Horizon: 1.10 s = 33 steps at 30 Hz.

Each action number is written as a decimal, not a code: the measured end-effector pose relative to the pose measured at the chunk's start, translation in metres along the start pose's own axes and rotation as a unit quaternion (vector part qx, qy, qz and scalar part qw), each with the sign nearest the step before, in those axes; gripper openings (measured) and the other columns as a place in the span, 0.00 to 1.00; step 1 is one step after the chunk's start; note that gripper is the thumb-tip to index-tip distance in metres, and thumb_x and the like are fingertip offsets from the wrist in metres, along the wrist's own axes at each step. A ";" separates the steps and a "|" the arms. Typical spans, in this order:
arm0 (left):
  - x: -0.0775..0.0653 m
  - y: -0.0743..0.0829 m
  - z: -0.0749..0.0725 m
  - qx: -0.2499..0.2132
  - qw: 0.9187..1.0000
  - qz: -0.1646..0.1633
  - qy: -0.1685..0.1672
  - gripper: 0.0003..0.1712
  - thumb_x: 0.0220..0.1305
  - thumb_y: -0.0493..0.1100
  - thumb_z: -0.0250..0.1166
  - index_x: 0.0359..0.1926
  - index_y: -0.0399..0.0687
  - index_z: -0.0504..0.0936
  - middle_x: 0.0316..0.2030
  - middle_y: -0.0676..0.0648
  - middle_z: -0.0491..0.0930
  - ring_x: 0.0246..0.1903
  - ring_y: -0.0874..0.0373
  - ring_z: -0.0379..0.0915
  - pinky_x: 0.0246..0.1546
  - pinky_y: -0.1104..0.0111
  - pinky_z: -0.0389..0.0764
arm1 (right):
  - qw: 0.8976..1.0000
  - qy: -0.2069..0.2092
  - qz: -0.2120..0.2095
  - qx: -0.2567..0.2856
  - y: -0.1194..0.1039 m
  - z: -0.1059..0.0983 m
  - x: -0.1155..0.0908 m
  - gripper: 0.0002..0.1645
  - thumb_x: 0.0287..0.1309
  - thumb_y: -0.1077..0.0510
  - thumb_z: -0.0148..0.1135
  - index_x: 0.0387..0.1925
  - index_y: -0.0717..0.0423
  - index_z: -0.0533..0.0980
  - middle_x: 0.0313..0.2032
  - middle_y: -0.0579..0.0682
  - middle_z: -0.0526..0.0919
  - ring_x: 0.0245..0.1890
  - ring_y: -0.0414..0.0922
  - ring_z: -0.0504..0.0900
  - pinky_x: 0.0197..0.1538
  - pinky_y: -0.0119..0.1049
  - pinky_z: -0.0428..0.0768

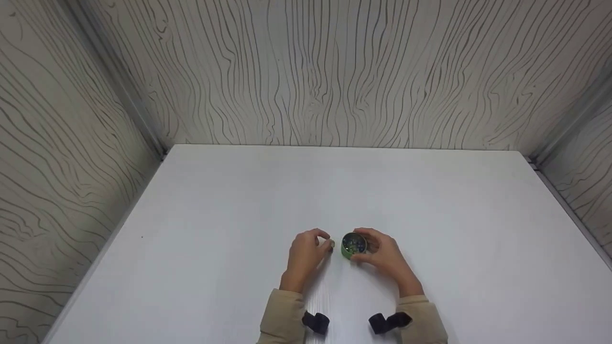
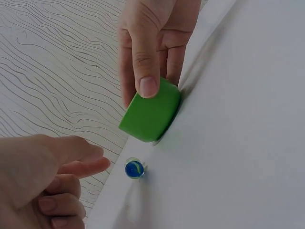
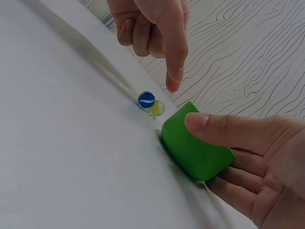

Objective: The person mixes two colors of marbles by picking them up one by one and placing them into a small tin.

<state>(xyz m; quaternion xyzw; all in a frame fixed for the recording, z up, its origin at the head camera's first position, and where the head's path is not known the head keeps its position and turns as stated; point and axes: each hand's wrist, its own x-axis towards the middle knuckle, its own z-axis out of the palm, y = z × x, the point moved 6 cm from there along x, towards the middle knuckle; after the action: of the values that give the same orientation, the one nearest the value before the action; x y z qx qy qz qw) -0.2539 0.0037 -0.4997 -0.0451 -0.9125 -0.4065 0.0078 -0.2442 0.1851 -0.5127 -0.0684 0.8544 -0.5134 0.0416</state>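
Note:
My right hand (image 1: 385,255) grips a small round green cup (image 3: 193,148), thumb on one side and fingers on the other. Blue and greenish glassy pieces, seemingly marbles, show inside the cup in the head view. Beside it on the white table, a blue marble (image 3: 146,99) with a pale swirl sits close to a clear marble with yellow (image 3: 157,109). My left hand (image 1: 304,253) is over these two marbles, its thumb and index finger extended and the other fingers curled. In the wrist views the fingertips stand apart from the marbles, holding nothing.
A white table (image 1: 229,200) spreads around both hands. Wood-grain panels rise at the back (image 1: 306,71) and along the left (image 1: 57,181) and right sides. Black wrist mounts (image 1: 316,323) stick out from the beige sleeves (image 1: 283,315).

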 end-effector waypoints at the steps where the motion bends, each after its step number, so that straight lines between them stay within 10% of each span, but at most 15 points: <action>1: 0.000 0.000 -0.001 -0.002 1.000 -0.001 0.000 0.09 0.58 0.42 0.66 0.37 0.43 0.86 0.18 0.56 0.65 0.18 0.65 0.56 0.19 0.76 0.57 | 1.000 -0.002 0.001 0.001 -0.001 0.000 0.000 0.40 0.41 0.60 0.77 0.59 0.63 0.72 0.58 0.64 0.78 0.61 0.60 0.76 0.63 0.48 0.73; 17: -0.003 -0.005 0.001 0.032 0.999 -0.036 0.007 0.11 0.51 0.45 0.72 0.31 0.42 0.85 0.31 0.43 0.86 0.27 0.59 0.73 0.29 0.66 0.75 | 1.000 0.002 -0.013 -0.003 0.001 -0.001 0.000 0.40 0.41 0.59 0.77 0.58 0.64 0.73 0.58 0.64 0.78 0.60 0.60 0.76 0.62 0.48 0.74; 33: -0.007 -0.008 0.006 0.027 0.998 -0.062 -0.001 0.10 0.50 0.44 0.73 0.30 0.43 0.84 0.35 0.45 0.85 0.39 0.52 0.81 0.43 0.60 0.80 | 1.000 -0.008 -0.021 0.000 0.001 -0.001 0.000 0.40 0.41 0.58 0.77 0.58 0.64 0.72 0.57 0.65 0.78 0.59 0.61 0.78 0.60 0.47 0.76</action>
<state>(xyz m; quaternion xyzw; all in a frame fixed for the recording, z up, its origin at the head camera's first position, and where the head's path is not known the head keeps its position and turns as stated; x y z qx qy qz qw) -0.2477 0.0021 -0.5101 0.0113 -0.9242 -0.3812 -0.0170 -0.2448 0.1857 -0.5129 -0.0906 0.8526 -0.5133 0.0378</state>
